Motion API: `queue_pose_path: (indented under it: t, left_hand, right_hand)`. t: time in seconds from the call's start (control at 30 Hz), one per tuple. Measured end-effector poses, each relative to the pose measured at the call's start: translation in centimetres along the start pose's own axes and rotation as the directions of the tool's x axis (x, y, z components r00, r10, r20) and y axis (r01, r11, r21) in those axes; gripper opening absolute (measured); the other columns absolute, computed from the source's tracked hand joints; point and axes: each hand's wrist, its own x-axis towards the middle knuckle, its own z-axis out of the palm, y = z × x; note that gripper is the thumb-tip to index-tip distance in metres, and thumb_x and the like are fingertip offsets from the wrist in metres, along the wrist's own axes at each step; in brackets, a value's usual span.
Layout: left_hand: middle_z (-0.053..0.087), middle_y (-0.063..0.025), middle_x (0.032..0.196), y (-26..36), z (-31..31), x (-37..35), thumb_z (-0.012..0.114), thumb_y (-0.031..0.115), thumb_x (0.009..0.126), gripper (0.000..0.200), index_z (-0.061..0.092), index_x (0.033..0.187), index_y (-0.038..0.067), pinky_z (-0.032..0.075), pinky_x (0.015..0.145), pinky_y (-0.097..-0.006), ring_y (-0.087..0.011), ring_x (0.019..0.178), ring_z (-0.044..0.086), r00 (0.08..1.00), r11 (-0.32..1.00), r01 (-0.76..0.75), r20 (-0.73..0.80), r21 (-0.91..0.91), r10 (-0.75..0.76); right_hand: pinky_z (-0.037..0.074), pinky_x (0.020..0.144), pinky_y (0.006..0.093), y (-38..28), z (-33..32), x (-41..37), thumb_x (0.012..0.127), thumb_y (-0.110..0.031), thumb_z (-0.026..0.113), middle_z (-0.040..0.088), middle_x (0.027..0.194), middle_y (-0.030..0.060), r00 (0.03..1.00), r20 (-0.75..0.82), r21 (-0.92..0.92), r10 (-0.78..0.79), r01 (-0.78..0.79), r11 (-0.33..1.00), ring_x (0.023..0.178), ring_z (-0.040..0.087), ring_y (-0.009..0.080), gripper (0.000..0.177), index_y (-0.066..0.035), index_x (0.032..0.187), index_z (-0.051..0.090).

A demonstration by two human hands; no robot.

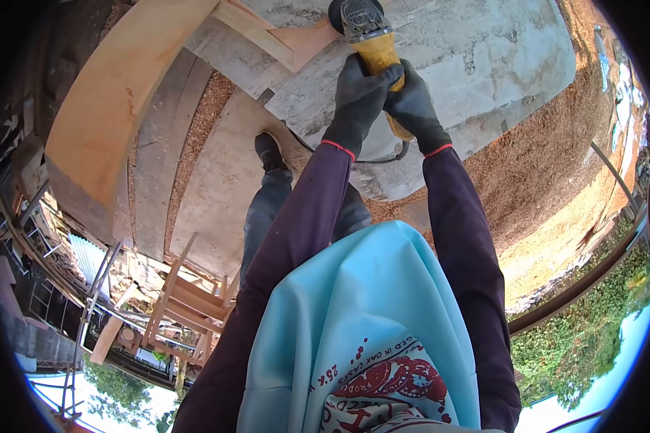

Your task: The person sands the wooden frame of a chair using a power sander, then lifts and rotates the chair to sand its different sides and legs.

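Observation:
Both of my hands, in dark gloves with red cuffs, are wrapped round the yellow body of an angle grinder (378,54). On the left side of the tool is my left hand (361,97); my right hand (415,105) grips it from the right, lower on the body. The grinder's dark head and round disc point away from me, near the top edge of the view. Its disc is at the tip of a pale wooden piece (303,45), though contact is hard to make out. A black cord (383,160) runs from the tool's rear end.
Beneath the tool lies a worn grey board (498,65). A long curved plank (115,101) stretches along the left. Wood shavings (549,159) cover the ground at right. A wooden chair frame (195,307) stands at lower left. My shoe (269,150) rests on a brown board (220,187).

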Motion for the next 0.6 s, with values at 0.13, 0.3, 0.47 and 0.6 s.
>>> queue_pose_path:
  t: [0.13, 0.3, 0.47, 0.6]
  left_hand:
    - [0.07, -0.014, 0.116, 0.1, -1.7, -2.8, 0.081, 0.02, 0.088, 0.049, 0.058, 0.124, -0.005, 0.056, 0.091, -0.0341, -0.0209, 0.105, 0.07, 0.997, 0.999, 0.05, -0.057, -0.017, -0.051]
    - [0.07, -0.0134, 0.116, -0.6, -1.9, -3.5, 0.081, 0.02, 0.088, 0.05, 0.058, 0.124, -0.004, 0.055, 0.092, -0.034, -0.0209, 0.106, 0.069, 0.996, 0.997, 0.047, -0.071, -0.057, -0.051]
    - [0.069, -0.0121, 0.117, 0.5, 0.6, -0.9, 0.082, 0.023, 0.088, 0.052, 0.058, 0.126, -0.003, 0.054, 0.093, -0.0328, -0.0192, 0.106, 0.068, 0.999, 0.999, 0.034, -0.007, 0.007, -0.034]
    - [0.07, -0.014, 0.114, 0.4, 1.6, -0.2, 0.083, 0.024, 0.085, 0.053, 0.058, 0.123, -0.004, 0.055, 0.092, -0.0345, -0.0221, 0.105, 0.07, 1.0, 0.999, 0.006, 0.02, -0.032, -0.005]
  right_hand:
    - [0.056, 0.085, 0.0411, -0.4, 1.8, -2.0, 0.077, -0.02, 0.082, 0.074, 0.107, 0.0199, 0.998, 0.056, -0.046, 0.013, -0.01, 0.999, 0.102, 0.074, 0.033, 0.057, -0.003, 0.126, 0.058]
    - [0.056, 0.085, 0.0416, 0.0, 1.9, -2.8, 0.078, -0.021, 0.082, 0.074, 0.106, 0.0207, 0.996, 0.086, -0.118, 0.018, -0.008, 0.993, 0.104, 0.073, 0.035, 0.058, -0.002, 0.126, 0.057]
    - [0.057, 0.084, 0.0429, 1.3, -0.1, -0.8, 0.076, -0.028, 0.083, 0.074, 0.105, 0.0206, 1.0, -0.011, 0.02, 0.003, -0.003, 1.0, 0.099, 0.074, 0.0363, 0.057, -0.004, 0.121, 0.059]
    - [0.057, 0.083, 0.0415, 1.7, -1.0, -0.1, 0.076, -0.024, 0.082, 0.074, 0.104, 0.0198, 0.999, -0.043, 0.049, -0.023, 0.025, 0.998, 0.099, 0.074, 0.0336, 0.055, -0.003, 0.121, 0.059]
